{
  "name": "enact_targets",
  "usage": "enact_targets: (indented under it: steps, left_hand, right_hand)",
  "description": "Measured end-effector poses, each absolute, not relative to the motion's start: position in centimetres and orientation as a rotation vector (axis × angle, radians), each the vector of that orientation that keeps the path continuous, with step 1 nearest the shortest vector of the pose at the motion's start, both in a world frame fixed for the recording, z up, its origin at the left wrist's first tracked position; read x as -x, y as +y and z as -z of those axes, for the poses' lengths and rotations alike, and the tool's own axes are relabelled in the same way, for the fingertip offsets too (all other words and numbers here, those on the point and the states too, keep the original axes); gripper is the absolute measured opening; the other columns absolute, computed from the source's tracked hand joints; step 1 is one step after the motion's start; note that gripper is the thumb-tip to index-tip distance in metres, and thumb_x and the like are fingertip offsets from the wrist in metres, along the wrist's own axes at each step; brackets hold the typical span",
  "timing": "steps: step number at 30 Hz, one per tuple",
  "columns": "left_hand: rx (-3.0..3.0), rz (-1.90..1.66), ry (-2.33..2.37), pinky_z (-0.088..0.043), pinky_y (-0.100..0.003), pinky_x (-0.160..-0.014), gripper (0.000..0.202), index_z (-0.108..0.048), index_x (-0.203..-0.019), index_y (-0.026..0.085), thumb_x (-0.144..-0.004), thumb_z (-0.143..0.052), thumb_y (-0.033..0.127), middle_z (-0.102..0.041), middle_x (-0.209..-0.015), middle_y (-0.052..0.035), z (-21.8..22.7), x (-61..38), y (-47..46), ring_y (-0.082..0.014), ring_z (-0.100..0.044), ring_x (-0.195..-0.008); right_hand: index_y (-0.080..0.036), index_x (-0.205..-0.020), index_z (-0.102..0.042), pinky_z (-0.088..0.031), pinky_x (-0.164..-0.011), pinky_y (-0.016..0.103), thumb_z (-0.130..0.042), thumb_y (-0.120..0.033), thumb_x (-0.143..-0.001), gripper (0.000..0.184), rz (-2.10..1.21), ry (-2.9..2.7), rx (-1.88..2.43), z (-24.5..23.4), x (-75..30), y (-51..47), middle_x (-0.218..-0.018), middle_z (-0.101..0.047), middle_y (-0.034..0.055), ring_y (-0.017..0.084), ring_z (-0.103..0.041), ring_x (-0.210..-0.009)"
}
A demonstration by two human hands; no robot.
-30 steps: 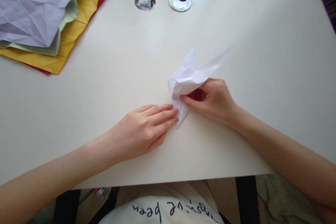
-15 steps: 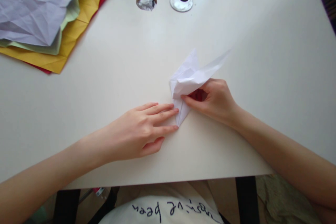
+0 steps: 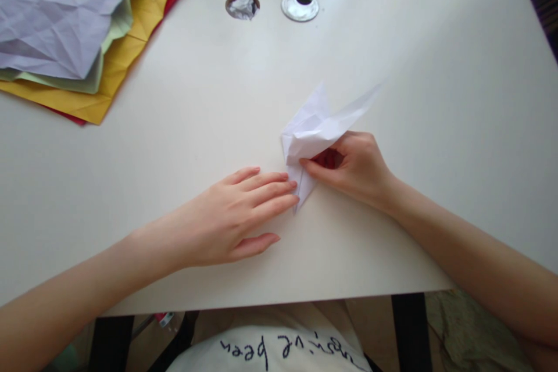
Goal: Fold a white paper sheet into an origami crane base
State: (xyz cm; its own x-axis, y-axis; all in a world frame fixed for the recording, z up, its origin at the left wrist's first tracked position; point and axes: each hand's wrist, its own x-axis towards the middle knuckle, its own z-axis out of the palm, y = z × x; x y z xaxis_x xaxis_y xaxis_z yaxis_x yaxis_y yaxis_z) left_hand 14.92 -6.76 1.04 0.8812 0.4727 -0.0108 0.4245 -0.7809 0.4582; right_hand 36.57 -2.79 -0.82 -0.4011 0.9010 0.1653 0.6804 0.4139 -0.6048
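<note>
A partly folded white paper (image 3: 316, 128) lies on the white table (image 3: 218, 116), its lower tip pointing toward me and one flap raised toward the upper right. My right hand (image 3: 353, 165) is curled round the paper's middle, thumb pressing on the fold. My left hand (image 3: 238, 218) lies flat on the table with fingers stretched out, its fingertips touching the paper's lower left edge.
A stack of creased paper sheets (image 3: 70, 35), lilac on top of pale green, yellow and red, sits at the far left. Two round cable holes are at the far edge, one (image 3: 242, 4) stuffed with crumpled paper, one (image 3: 300, 6) with a metal ring. The table's near edge is just below my hands.
My left hand's thumb has spread away from the palm and the fingers have shifted slightly along the paper's lower edge. The right hand and the paper have stayed put.
</note>
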Motion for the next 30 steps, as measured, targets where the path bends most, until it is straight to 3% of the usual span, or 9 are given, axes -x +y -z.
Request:
enact_targets:
  steps: [9,18,25,30]
  left_hand:
    - [-2.674,-0.176,0.582,-0.038,-0.041,-0.097,0.031,-0.052,-0.111,0.020,-0.081,-0.050,0.027,-0.042,-0.131,-0.0110,-0.9,-15.0,-7.1,-0.0250,-0.036,-0.122]
    - [-2.610,-0.300,0.626,-0.035,-0.036,-0.100,0.046,-0.034,-0.129,0.015,-0.085,-0.041,0.024,-0.049,-0.126,-0.0095,0.1,-14.8,-6.1,-0.0177,-0.044,-0.117]
    - [-2.721,-0.258,0.773,-0.026,-0.042,-0.103,0.035,-0.047,-0.120,0.026,-0.085,-0.045,0.028,-0.045,-0.131,-0.0022,0.6,-14.6,-5.5,-0.0217,-0.036,-0.123]
    - [-2.698,-0.208,0.791,-0.024,-0.045,-0.103,0.034,-0.049,-0.119,0.030,-0.085,-0.047,0.032,-0.045,-0.131,0.0005,0.2,-14.5,-5.3,-0.0227,-0.036,-0.122]
  right_hand:
    - [-0.019,-0.057,-0.051,-0.037,-0.042,0.022,-0.059,-0.015,-0.063,0.011,-0.647,-2.188,1.332,0.8,-36.5,-2.8,-0.054,-0.058,-0.0022,0.010,-0.049,-0.044]
    - [-0.018,-0.055,-0.052,-0.036,-0.040,0.021,-0.059,-0.016,-0.063,0.010,-0.629,-2.185,1.339,0.7,-36.5,-2.9,-0.051,-0.056,-0.0031,0.008,-0.047,-0.042]
    - [-0.018,-0.055,-0.051,-0.039,-0.044,0.020,-0.058,-0.014,-0.063,0.012,-0.669,-2.178,1.311,0.9,-36.5,-2.7,-0.054,-0.057,-0.0021,0.009,-0.050,-0.046]
    - [-0.018,-0.057,-0.052,-0.039,-0.044,0.020,-0.058,-0.013,-0.063,0.010,-0.678,-2.175,1.291,1.0,-36.4,-2.8,-0.054,-0.056,-0.0026,0.009,-0.050,-0.046]
